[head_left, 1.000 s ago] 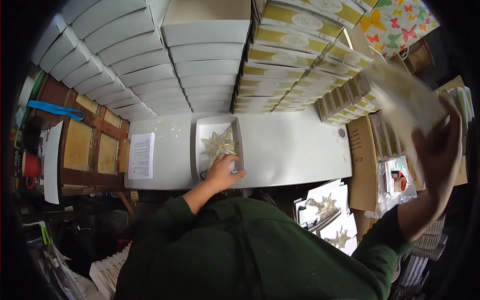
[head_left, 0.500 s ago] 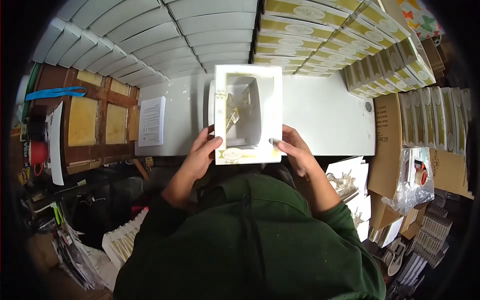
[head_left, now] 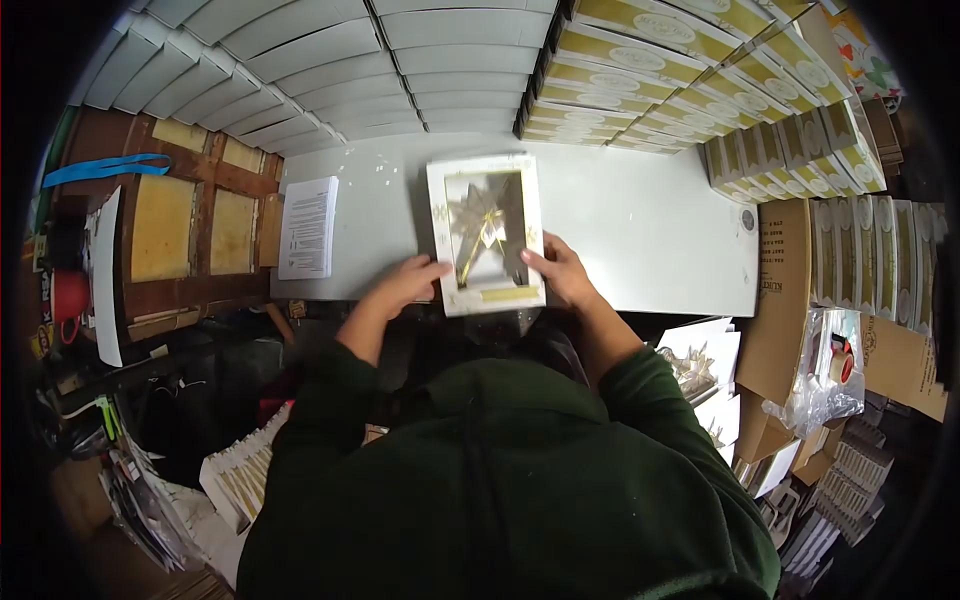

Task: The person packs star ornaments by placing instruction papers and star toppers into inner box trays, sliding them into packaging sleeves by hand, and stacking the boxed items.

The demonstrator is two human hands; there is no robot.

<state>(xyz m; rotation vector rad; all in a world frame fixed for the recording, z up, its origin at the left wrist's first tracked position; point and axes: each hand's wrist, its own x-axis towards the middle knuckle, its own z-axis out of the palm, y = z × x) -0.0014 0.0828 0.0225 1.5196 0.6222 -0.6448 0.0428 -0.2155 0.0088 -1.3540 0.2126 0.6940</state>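
A white and gold window box (head_left: 437,240) is held upright to my view, slightly tilted, over the table's front edge. Through its window shows a silver and gold star ornament (head_left: 487,222). My left hand (head_left: 403,285) is closed at the box's lower left edge, its thumb against the side. On the lower right edge, my right hand (head_left: 562,272) grips with the thumb on the front and fingers around the side. The back of the box is hidden.
Stacks of white boxes (head_left: 300,75) and gold-labelled boxes (head_left: 640,75) line the back of the white table (head_left: 640,230). Printed sheets (head_left: 307,228) lie at left. A cardboard carton (head_left: 782,260) stands at right, near boxed star ornaments (head_left: 695,365).
The window box has gone lower, farther from my head, and tilted a little. Glare on its window has faded, so the star shows more plainly. Both hands have moved with it.
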